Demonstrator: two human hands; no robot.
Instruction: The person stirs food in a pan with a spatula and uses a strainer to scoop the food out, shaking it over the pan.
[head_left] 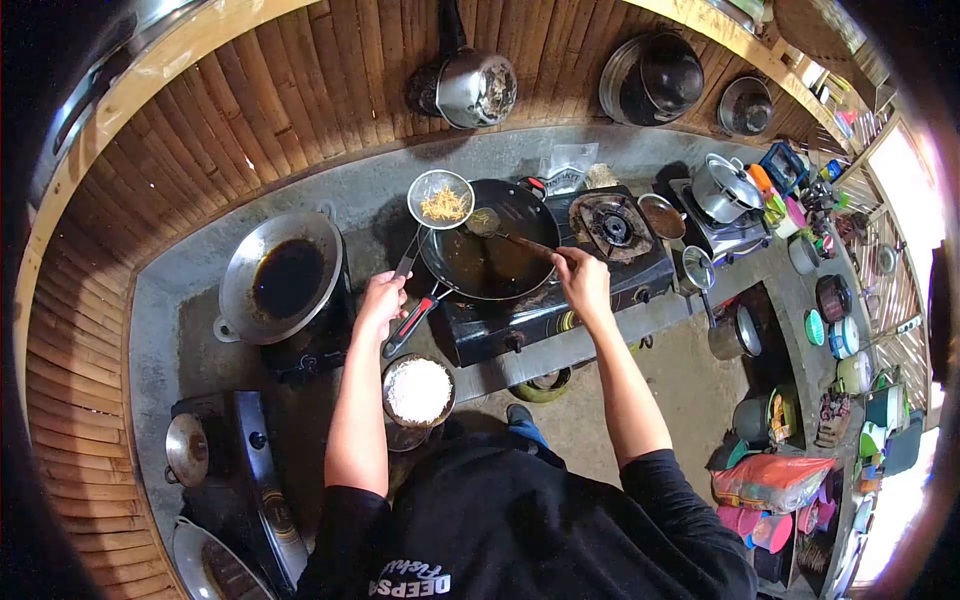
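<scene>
My left hand [381, 301] is closed around the handle of a round mesh strainer [425, 188], which sits over the left rim of a black frying pan [520, 215]. Golden fried bits [446, 205] lie in the strainer. In my right hand [582, 279] is the brown handle of a ladle [484, 221]; its bowl is over the pan, near the strainer. Dark oil [480, 262] covers the pan's bottom. The pan rests on a black gas stove [480, 331], its red-and-black handle [412, 325] pointing toward me just below my left hand.
A wok [240, 292] with dark liquid stands at left. Near my left forearm is a bowl of white food [419, 391], possibly rice. A bare burner [615, 230] lies right of the pan; a lidded pot [725, 188] is farther right. Pans hang on the bamboo wall [300, 90].
</scene>
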